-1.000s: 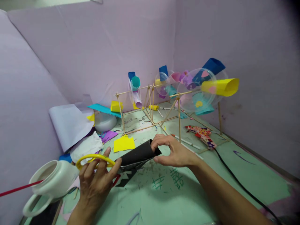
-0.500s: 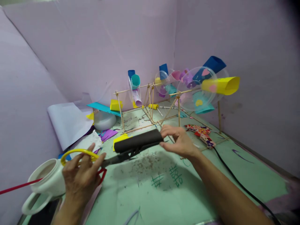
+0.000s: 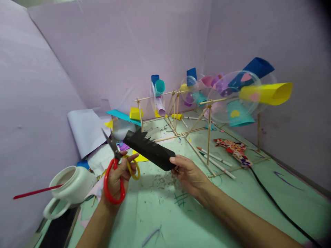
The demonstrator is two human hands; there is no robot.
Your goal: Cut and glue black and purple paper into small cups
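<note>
My left hand (image 3: 117,177) is closed on a pair of scissors (image 3: 115,155) with one red and one yellow handle loop, the blades slightly parted and pointing up and away. Between the fingers and thumb of my right hand (image 3: 187,174) is one end of a rolled black paper tube (image 3: 152,151). Jagged, fringe-like cuts run along the tube's upper edge. It hangs tilted above the table, its far end close to the scissors but apart from the blades.
Stick frames (image 3: 209,134) at the back carry clear discs with coloured paper tubes. A patterned glue gun (image 3: 234,150) with a black cord lies at right, near several pencils (image 3: 217,162). At left are a white teapot-like pot (image 3: 74,189) and rolled white paper (image 3: 86,132).
The scissors have come away from the black tube and turned upright in my left hand. My right hand has tilted the tube so that its cut edge faces up.
</note>
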